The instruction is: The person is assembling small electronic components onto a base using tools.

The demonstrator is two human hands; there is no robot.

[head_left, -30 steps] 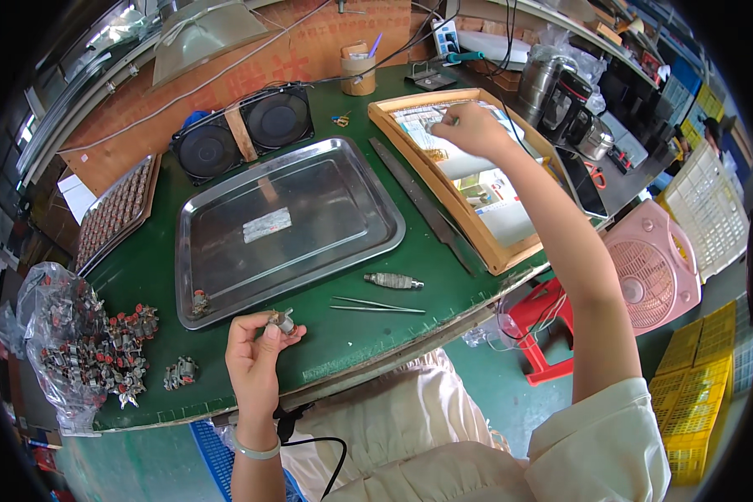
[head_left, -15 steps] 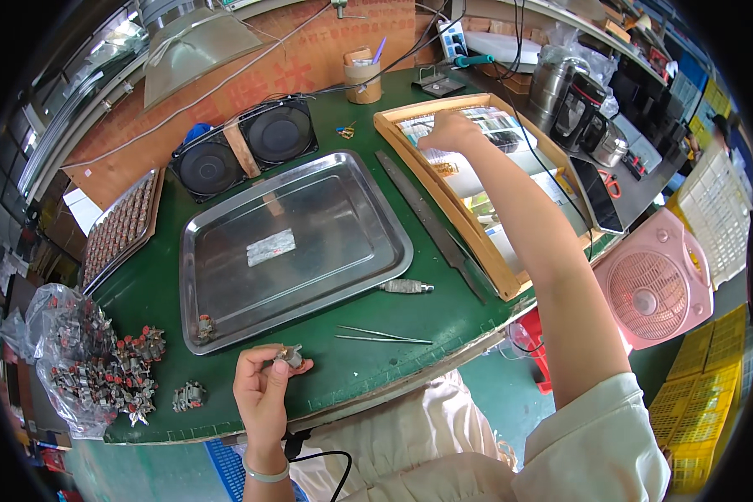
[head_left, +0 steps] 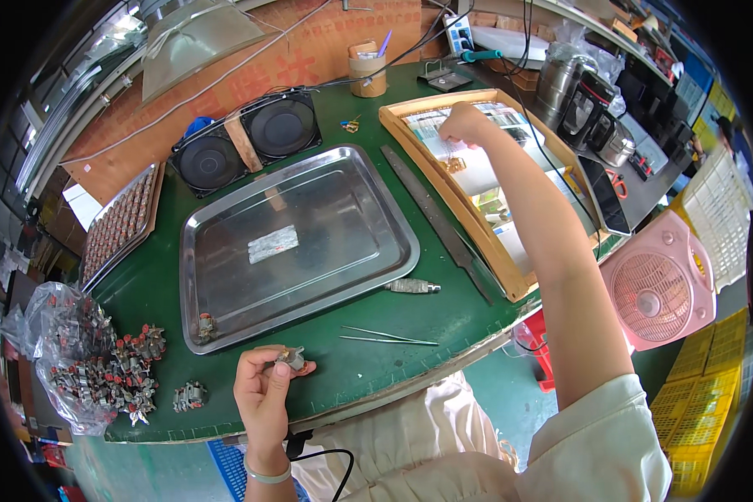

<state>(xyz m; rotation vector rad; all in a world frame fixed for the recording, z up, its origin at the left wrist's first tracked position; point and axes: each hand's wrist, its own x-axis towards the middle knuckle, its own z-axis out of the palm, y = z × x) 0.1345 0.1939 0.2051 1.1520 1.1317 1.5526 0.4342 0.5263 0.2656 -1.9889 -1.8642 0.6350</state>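
Note:
My left hand [head_left: 263,389] is near the front edge of the green table [head_left: 443,318], its fingers closed on a small grey metal part [head_left: 291,358]. My right hand [head_left: 467,125] reaches far out over the wooden tray [head_left: 443,180] at the right, fingers pinched over a small brass-coloured piece [head_left: 454,164]; whether it grips that piece I cannot tell. Between the hands lies a large steel tray [head_left: 326,251] with a silver strip [head_left: 273,244] inside and one small part [head_left: 205,325] in its near left corner.
Tweezers [head_left: 389,337] and a short metal tool [head_left: 412,286] lie in front of the steel tray, a long metal ruler [head_left: 437,222] beside it. A pile of small parts [head_left: 100,372] on a plastic bag sits at left. Two black fans [head_left: 247,140] stand behind; a pink fan [head_left: 657,293] is right.
My right hand has lifted slightly and stays pinched over the wooden tray. My left hand keeps holding the small part in about the same spot; the view has shifted a little.

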